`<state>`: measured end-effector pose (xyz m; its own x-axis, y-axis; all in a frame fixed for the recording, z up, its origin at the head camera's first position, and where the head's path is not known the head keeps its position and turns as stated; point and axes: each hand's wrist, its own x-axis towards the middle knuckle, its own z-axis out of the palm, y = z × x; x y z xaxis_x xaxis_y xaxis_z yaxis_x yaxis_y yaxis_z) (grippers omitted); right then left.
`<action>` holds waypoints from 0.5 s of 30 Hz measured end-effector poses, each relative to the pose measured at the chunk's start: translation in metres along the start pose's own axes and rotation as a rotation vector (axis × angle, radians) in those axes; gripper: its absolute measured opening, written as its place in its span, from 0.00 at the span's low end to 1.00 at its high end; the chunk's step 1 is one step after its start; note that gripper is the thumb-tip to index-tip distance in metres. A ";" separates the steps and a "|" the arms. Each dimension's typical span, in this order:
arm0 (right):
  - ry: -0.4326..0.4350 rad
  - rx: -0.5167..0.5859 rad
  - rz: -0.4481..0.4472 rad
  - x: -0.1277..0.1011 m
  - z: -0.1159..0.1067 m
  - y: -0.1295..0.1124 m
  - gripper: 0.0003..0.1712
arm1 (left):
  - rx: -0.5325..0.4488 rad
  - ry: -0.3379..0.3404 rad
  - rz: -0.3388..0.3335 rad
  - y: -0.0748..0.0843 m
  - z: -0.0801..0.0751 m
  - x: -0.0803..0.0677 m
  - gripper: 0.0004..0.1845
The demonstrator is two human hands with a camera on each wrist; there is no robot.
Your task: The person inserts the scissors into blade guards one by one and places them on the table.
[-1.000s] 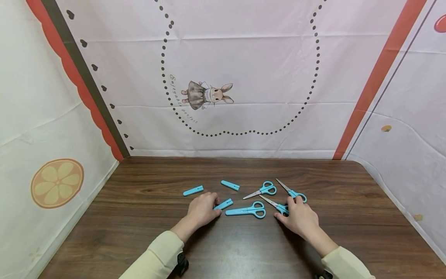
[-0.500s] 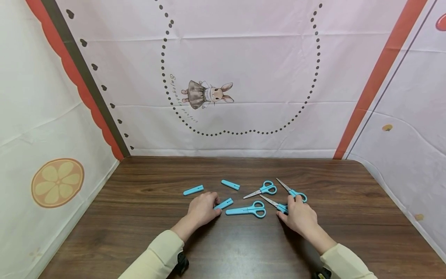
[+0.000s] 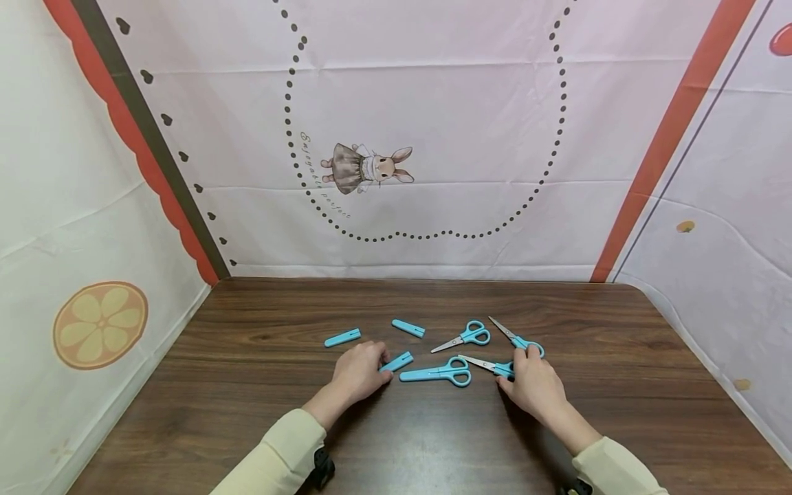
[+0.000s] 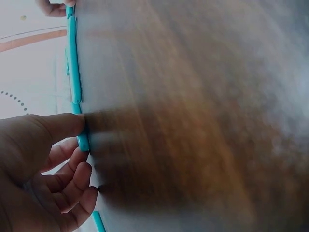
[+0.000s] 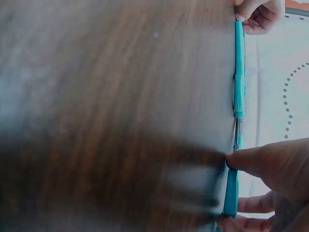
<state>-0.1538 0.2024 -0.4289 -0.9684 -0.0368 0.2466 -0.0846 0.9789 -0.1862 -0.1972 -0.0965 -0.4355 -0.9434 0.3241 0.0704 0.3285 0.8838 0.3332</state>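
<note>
My left hand point(image 3: 359, 371) pinches a light-blue scissors cover point(image 3: 399, 361) lying on the table, its thumb on the near side. In the left wrist view the thumb and fingertips lie on either side of that cover point(image 4: 83, 141). My right hand point(image 3: 533, 382) grips the blue handle of bare scissors point(image 3: 485, 364), whose blades point left. Its palm hides part of the handle. A second bare pair of scissors point(image 3: 518, 340) lies just beyond the right fingertips. Between the hands, a covered pair of scissors point(image 3: 433, 374) rests flat, handle to the right.
Another bare pair of scissors point(image 3: 465, 336) lies behind the covered pair. Two loose blue covers, a left one point(image 3: 342, 337) and a middle one point(image 3: 408, 328), lie farther back on the brown wooden table point(image 3: 260, 316). A printed cloth point(image 3: 470, 137) hangs behind.
The scissors in my right hand have turned, their tip swinging toward me, so the blades lie nearer to the covered pair. My right thumb has shifted slightly right. The left hand stays in place.
</note>
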 end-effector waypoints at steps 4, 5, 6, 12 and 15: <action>0.042 0.019 -0.005 -0.001 0.001 0.001 0.25 | 0.008 0.014 0.017 0.000 0.001 -0.001 0.08; 0.049 0.024 -0.002 -0.001 0.001 0.001 0.25 | 0.009 0.018 0.021 -0.001 0.001 -0.001 0.08; 0.054 0.029 0.001 -0.001 0.001 0.002 0.25 | 0.009 0.020 0.023 0.000 0.001 -0.001 0.08; 0.087 0.036 0.003 -0.001 0.002 0.003 0.25 | 0.012 0.020 0.025 0.000 0.001 -0.002 0.08; 0.123 0.038 -0.009 -0.001 0.003 0.004 0.25 | 0.009 0.016 0.024 -0.001 0.000 -0.001 0.08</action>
<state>-0.1540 0.2055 -0.4324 -0.9317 -0.0180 0.3627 -0.1039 0.9702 -0.2187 -0.1964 -0.0973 -0.4360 -0.9359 0.3398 0.0931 0.3512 0.8789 0.3227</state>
